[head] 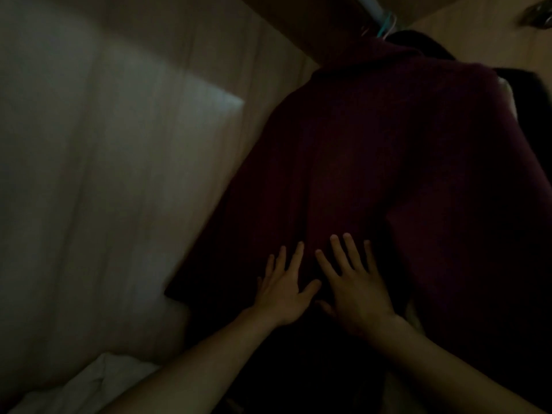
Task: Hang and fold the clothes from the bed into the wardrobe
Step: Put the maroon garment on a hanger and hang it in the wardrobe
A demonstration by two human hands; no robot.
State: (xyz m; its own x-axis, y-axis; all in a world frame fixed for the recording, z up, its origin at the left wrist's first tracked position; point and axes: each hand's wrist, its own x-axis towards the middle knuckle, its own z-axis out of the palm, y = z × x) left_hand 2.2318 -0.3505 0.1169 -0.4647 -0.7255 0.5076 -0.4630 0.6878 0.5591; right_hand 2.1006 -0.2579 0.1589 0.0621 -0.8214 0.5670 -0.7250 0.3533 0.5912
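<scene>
The left hand (283, 294) lies flat against the lower part of the maroon garment (373, 150), fingers straight and spread, with nothing held in it. The right hand (358, 297) is just beside it toward three o'clock, pressed to the same cloth in the same way: palm down, fingers fanned, gripping nothing. The two thumbs point at each other and nearly meet. Both bare forearms come in from the bottom edge, the left from seven o'clock, the right from five o'clock.

The garment hangs spread wide through the middle and right of the view, with its neck up at twelve o'clock. A teal hanger (385, 25) hooks there over a pale rail (369, 4). At two o'clock a darker garment (525, 85) shows just behind the maroon one's shoulder; the dim light hides its details.

From nine to eleven o'clock stands a pale surface (104, 144), blurred and partly lit, and I cannot tell whether it is a door or a wall. At seven o'clock, beside the left forearm, lies rumpled white bedding (89, 383)
</scene>
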